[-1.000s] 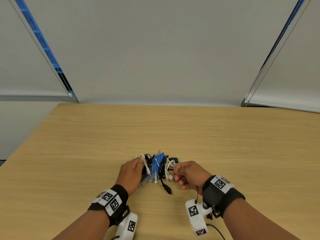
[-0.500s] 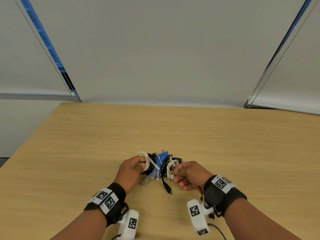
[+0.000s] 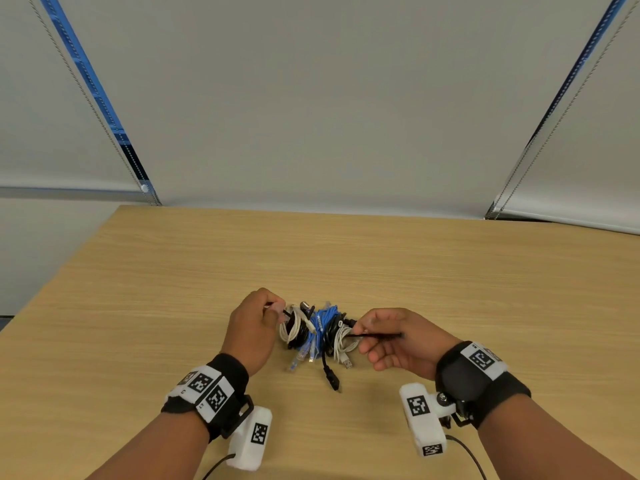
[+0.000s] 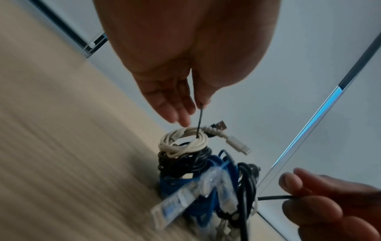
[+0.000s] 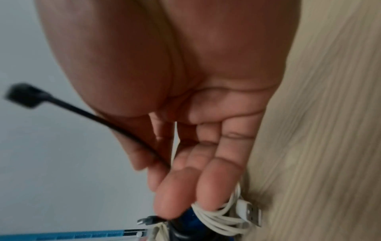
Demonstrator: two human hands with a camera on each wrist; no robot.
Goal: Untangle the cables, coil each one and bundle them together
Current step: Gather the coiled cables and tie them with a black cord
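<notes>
A bundle of coiled cables [image 3: 318, 330] lies on the wooden table [image 3: 450, 278] between my hands: off-white coils [image 4: 183, 141] at each end, black coils and a blue cable [image 4: 206, 179] in the middle. A thin black tie [image 3: 377, 335] runs through the coils. My left hand [image 3: 275, 308] pinches its left end [image 4: 201, 110] just above the white coil. My right hand [image 3: 360, 332], palm turned up, pinches the other end, and the tie's head [image 5: 22, 96] sticks out past the thumb. A black plug [image 3: 334, 381] trails toward me.
The table's left edge [image 3: 69, 271] runs diagonally on the left, and grey roller blinds [image 3: 311, 116] hang behind its far edge. White camera units [image 3: 424, 420] sit under both wrists, close above the tabletop.
My right hand has turned palm up and drawn the black tie out to the right. The left hand has shifted up to pinch the tie's other end. The bundle stays between them.
</notes>
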